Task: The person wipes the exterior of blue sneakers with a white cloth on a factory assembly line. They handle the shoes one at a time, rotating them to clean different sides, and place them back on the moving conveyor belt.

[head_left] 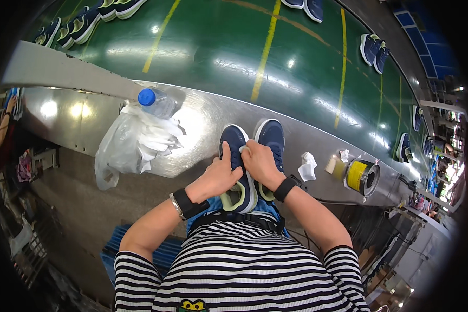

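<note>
A pair of navy sneakers with white soles and pale green linings lies in front of me, toes pointing away. My left hand holds the left sneaker across its upper, index finger stretched along it and thumb toward the lining. Pinched in my right hand is a small white wad, like tissue or cloth, touching the left sneaker's side. The right sneaker lies close beside, partly hidden beneath my right hand. Both sneakers rest toward the near edge of the metal ledge, their heels by my lap.
At left, a plastic bag with white sheets lies by a blue-capped bottle. Crumpled white paper and a yellow-labelled can sit at right. Beyond runs a green conveyor belt carrying more sneakers.
</note>
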`<act>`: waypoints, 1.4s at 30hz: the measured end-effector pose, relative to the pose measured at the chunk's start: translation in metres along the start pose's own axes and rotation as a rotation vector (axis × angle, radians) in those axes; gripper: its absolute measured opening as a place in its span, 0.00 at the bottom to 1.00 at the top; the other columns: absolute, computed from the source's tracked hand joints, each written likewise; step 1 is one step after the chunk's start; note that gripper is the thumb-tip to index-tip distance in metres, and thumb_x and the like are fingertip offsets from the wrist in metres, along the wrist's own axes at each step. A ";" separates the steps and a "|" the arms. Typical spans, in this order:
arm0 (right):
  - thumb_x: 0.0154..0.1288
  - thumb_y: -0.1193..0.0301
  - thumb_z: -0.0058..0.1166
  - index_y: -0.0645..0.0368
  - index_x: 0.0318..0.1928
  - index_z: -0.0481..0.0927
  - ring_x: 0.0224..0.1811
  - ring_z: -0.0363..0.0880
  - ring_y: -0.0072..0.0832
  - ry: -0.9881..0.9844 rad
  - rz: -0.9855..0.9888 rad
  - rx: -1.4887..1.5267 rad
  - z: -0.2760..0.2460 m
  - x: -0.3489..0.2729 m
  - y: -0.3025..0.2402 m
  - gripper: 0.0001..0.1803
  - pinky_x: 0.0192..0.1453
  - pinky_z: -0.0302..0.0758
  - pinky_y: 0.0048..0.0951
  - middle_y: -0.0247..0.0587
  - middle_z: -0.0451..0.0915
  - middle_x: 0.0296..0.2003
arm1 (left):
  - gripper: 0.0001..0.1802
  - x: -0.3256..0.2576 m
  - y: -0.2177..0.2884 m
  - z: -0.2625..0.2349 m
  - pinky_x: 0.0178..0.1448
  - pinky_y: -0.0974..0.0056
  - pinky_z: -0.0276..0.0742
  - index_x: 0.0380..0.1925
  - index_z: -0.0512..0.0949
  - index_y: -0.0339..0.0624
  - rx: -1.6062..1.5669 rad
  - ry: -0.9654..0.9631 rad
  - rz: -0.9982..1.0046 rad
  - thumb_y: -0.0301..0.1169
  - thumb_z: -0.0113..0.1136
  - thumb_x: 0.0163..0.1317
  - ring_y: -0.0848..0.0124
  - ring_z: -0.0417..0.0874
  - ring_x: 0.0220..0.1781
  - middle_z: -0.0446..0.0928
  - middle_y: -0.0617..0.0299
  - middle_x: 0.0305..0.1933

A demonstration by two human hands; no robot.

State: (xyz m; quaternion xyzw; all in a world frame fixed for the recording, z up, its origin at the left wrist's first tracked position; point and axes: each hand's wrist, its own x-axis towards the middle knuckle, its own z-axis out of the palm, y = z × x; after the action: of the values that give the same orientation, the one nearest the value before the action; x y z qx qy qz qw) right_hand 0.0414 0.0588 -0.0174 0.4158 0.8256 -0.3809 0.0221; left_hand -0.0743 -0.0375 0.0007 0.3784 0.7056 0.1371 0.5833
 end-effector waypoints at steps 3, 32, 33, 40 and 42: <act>0.58 0.71 0.43 0.66 0.26 0.72 0.29 0.75 0.56 0.090 0.021 0.044 0.004 0.010 -0.002 0.10 0.35 0.71 0.50 0.61 0.75 0.23 | 0.46 0.000 0.002 -0.003 0.60 0.53 0.63 0.63 0.36 0.22 -0.026 -0.004 0.016 0.42 0.46 0.57 0.36 0.67 0.55 0.62 0.21 0.52; 0.56 0.67 0.45 0.69 0.25 0.72 0.32 0.74 0.56 -0.539 -0.269 0.004 -0.025 0.001 0.019 0.14 0.36 0.70 0.46 0.63 0.74 0.25 | 0.43 -0.006 -0.012 0.008 0.54 0.55 0.68 0.62 0.41 0.21 -0.008 0.077 0.081 0.39 0.48 0.57 0.41 0.73 0.50 0.68 0.25 0.47; 0.56 0.66 0.46 0.69 0.25 0.72 0.32 0.74 0.55 -0.539 -0.198 0.055 -0.029 -0.005 0.021 0.15 0.36 0.70 0.45 0.63 0.73 0.25 | 0.43 -0.007 -0.009 0.005 0.55 0.55 0.68 0.62 0.41 0.21 -0.016 0.061 0.062 0.39 0.48 0.57 0.41 0.72 0.50 0.68 0.25 0.47; 0.57 0.66 0.43 0.68 0.27 0.74 0.34 0.75 0.57 -0.198 -0.093 0.039 -0.013 0.019 0.006 0.16 0.41 0.71 0.46 0.63 0.75 0.28 | 0.42 -0.007 -0.006 0.005 0.57 0.57 0.66 0.62 0.42 0.22 -0.012 0.054 0.068 0.39 0.48 0.57 0.42 0.70 0.54 0.66 0.25 0.51; 0.57 0.66 0.42 0.69 0.27 0.76 0.35 0.75 0.57 -0.295 -0.097 -0.013 -0.012 0.012 0.008 0.16 0.44 0.72 0.46 0.63 0.76 0.28 | 0.42 -0.007 -0.011 0.010 0.57 0.58 0.66 0.62 0.42 0.22 -0.001 0.061 0.081 0.39 0.48 0.57 0.42 0.70 0.54 0.65 0.25 0.51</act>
State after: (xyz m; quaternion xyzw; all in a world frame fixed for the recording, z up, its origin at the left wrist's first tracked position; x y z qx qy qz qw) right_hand 0.0427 0.0775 -0.0186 0.3147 0.8351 -0.4329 0.1271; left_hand -0.0695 -0.0528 -0.0039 0.4020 0.7072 0.1724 0.5555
